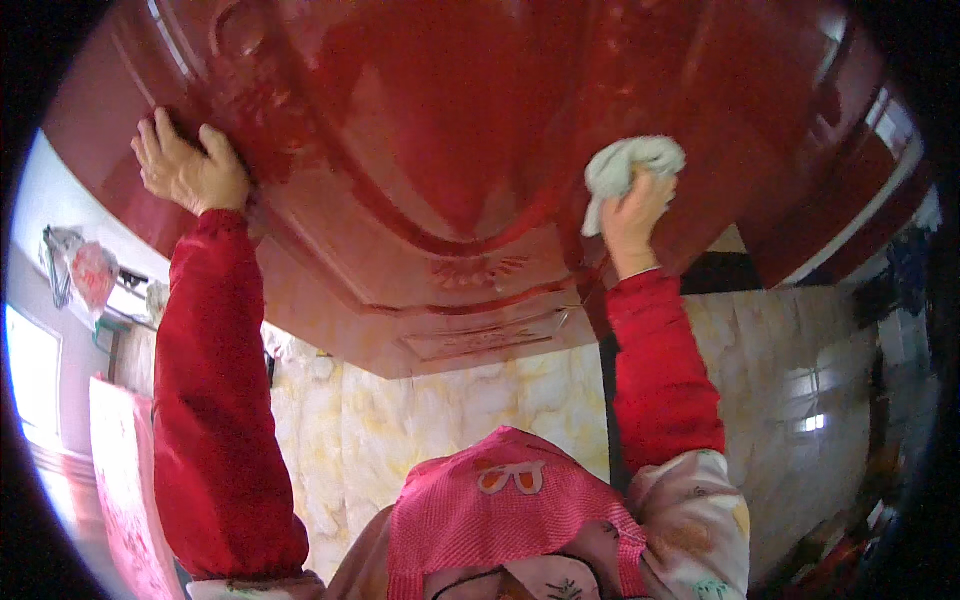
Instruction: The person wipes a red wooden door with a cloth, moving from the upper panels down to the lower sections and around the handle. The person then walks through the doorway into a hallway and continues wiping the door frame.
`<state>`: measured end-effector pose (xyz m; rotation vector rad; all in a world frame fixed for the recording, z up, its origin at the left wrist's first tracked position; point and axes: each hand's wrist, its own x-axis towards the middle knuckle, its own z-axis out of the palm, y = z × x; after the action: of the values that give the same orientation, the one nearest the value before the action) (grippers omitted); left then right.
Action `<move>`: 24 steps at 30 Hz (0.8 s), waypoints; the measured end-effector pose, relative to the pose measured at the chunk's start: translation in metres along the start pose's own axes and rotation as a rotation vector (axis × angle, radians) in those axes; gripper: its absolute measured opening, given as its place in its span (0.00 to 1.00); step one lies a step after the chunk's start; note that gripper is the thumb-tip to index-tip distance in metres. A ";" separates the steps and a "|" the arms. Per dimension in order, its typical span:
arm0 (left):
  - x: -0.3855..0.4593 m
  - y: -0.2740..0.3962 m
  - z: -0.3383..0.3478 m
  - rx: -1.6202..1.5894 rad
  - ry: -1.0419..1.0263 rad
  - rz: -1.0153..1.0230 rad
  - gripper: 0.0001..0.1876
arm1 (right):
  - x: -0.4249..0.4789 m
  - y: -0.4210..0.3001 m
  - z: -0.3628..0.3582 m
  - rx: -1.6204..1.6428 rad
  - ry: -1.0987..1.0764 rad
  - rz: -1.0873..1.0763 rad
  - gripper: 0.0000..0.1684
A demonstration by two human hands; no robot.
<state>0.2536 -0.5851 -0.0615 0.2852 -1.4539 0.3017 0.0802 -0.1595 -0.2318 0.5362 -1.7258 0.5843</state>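
Note:
A glossy dark-red door (442, 127) with raised mouldings and carved ornament fills the view ahead of me. Against its left part rests my left hand (193, 169), with nothing in it and its thumb apart from the fingers. Farther right, my right hand (637, 214) grips a bunched white cloth (634, 169) against the door's surface. The cloth hides most of those fingertips. Below the arched moulding sits a small carved fan-shaped ornament (480, 271).
Marble-patterned floor tiles (450, 405) lie beneath the door, crossed by a dark strip (615, 420). Plastic bags (91, 274) hang on the left wall. A pink-patterned panel (127, 480) stands at lower left. Blurred dark items crowd the right rim.

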 end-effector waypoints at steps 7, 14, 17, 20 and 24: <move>0.002 0.005 -0.004 0.038 0.020 0.039 0.29 | -0.112 -0.006 -0.028 0.083 -0.588 0.284 0.15; 0.002 -0.014 0.006 0.202 -0.054 0.039 0.25 | -0.204 0.014 -0.144 0.596 -0.696 0.845 0.14; -0.001 -0.026 0.008 0.095 -0.023 0.001 0.25 | -0.224 0.027 -0.208 0.825 -0.512 1.327 0.15; -0.026 0.007 -0.013 0.024 0.038 -0.014 0.23 | -0.231 0.054 -0.262 0.969 -0.088 1.680 0.21; -0.102 0.138 -0.062 -0.344 0.011 0.092 0.22 | -0.230 0.114 -0.307 1.017 0.286 1.787 0.25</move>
<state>0.2506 -0.4371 -0.1675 -0.0610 -1.4819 0.1228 0.2871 0.1344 -0.4074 -0.6361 -1.0960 2.6526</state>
